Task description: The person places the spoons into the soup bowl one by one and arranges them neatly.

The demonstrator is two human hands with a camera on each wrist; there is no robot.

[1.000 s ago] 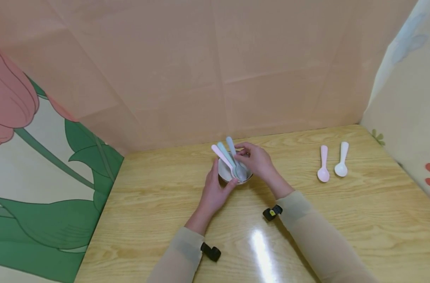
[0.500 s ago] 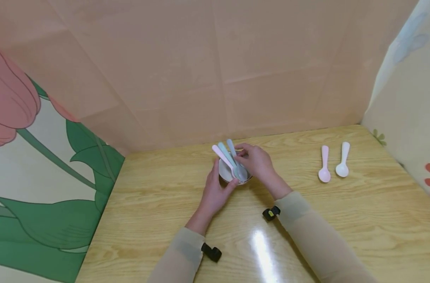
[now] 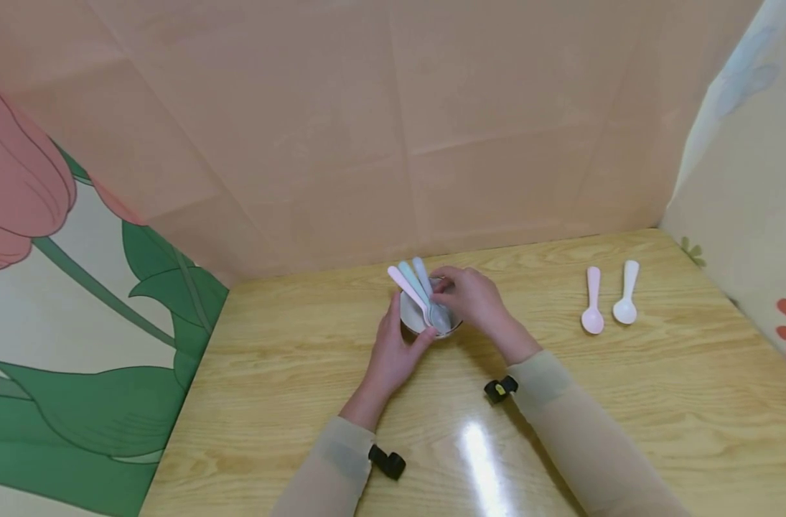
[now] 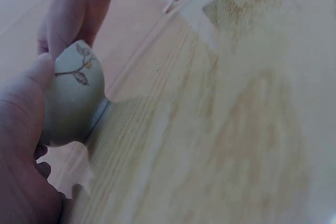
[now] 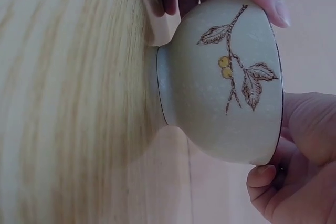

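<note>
A small cream bowl stands upright on the table, its outer wall painted with a leafy twig and yellow berries. My left hand grips the bowl from the left, thumb over the near rim. Three spoons lean in it, handles up toward the far left: pink, teal and pale blue. At the bowl's right side, my right hand pinches the pale blue spoon's handle. Its curled fingers are by the rim in the right wrist view, where the spoons are hidden.
On the right of the wooden table lie a pink spoon and a white spoon, side by side. A peach backdrop rises behind the table's far edge. Flower-printed panels flank it.
The pale blue spoon has sunk a little lower into the bowl and its handle has come closer to the teal one. My left hand and the bowl have stayed put.
</note>
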